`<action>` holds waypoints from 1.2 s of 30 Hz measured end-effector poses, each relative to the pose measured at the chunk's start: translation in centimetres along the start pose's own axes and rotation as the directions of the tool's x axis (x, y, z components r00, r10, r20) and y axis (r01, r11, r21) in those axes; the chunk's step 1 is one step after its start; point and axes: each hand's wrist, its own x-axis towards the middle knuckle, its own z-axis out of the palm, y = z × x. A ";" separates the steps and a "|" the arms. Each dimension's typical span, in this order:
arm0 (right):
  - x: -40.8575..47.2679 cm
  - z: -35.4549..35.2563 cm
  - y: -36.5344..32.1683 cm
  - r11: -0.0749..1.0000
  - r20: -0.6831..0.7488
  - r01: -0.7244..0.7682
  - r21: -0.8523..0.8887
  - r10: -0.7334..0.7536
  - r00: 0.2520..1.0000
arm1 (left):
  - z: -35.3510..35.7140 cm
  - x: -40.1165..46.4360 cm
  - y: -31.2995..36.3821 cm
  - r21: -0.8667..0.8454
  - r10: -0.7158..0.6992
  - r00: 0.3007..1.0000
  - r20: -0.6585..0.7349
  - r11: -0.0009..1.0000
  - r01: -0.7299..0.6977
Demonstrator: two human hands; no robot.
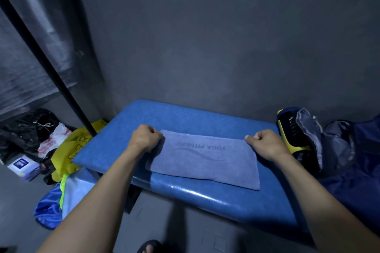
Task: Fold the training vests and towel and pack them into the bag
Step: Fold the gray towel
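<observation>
Grey-lilac towel [203,160] folded flat on the blue padded worktop [131,125], long axis running left to right.
Both hands curl into fists at its far corners — left hand [146,137] pinching the left one, right hand [265,143] the right. "YOGA FITNESS" reads upside down, facing the wall. Beside the worktop's right end a dark bag [308,139] lies open — its inside too dim to read; shiny blue and neon fabric [57,197] hangs at lower left, partly hidden.

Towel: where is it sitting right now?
In the head view the towel lies flat on the blue padded bench, centre frame, its far corners gripped by the left hand and right hand; the bag sits to its right.
</observation>
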 end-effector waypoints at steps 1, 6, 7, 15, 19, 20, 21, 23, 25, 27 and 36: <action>0.0 0.1 0.0 1.000 -0.005 0.003 -0.022 -0.004 1.000 | 0.0 0.0 0.2 0.048 -0.001 1.000 0.000 0.999 0.001; 0.1 0.5 0.1 0.994 -0.019 0.020 -0.112 -0.023 1.000 | 0.2 -0.3 0.2 0.208 0.052 0.999 -0.013 0.977 -0.048; 0.1 0.4 0.0 0.992 -0.002 0.020 -0.125 -0.020 1.000 | 0.1 -0.4 0.2 0.232 0.082 0.996 -0.021 0.970 -0.074; -0.5 -0.3 -0.3 0.988 0.095 -0.006 -0.152 0.021 0.995 | -0.2 -4.9 2.7 0.077 0.667 0.697 0.263 0.706 -0.704; -1.3 -0.5 -0.3 0.993 0.099 0.007 0.114 -0.018 0.995 | -0.5 -5.0 -0.2 0.222 0.445 0.654 0.612 0.698 -0.681; -1.7 -0.5 -0.5 0.970 0.120 -0.015 0.242 -0.014 0.993 | -1.0 -5.1 -0.6 0.221 0.426 0.656 0.622 0.709 -0.670; -2.2 -0.8 -0.9 0.926 0.149 -0.049 0.374 -0.007 0.989 | -1.3 -5.3 -0.7 0.226 0.418 0.659 0.625 0.711 -0.666; -3.5 -2.0 -2.4 0.805 0.213 -0.112 0.582 -0.018 0.977 | -1.6 -6.9 0.2 0.247 0.433 0.660 0.613 0.689 -0.681; -5.0 -3.6 -4.4 0.657 0.266 -0.143 0.740 -0.091 0.960 | -1.3 -9.4 1.9 0.222 0.527 0.645 0.553 0.653 -0.724; -6.6 -5.0 -6.6 0.484 0.286 -0.169 0.859 -0.181 0.941 | -0.7 -11.9 3.9 0.190 0.656 0.612 0.441 0.598 -0.778; -11.7 -7.8 -11.9 0.086 0.122 -0.098 0.991 -0.330 0.936 | 0.7 -20.0 8.3 -0.195 0.667 0.707 -0.234 0.681 -0.706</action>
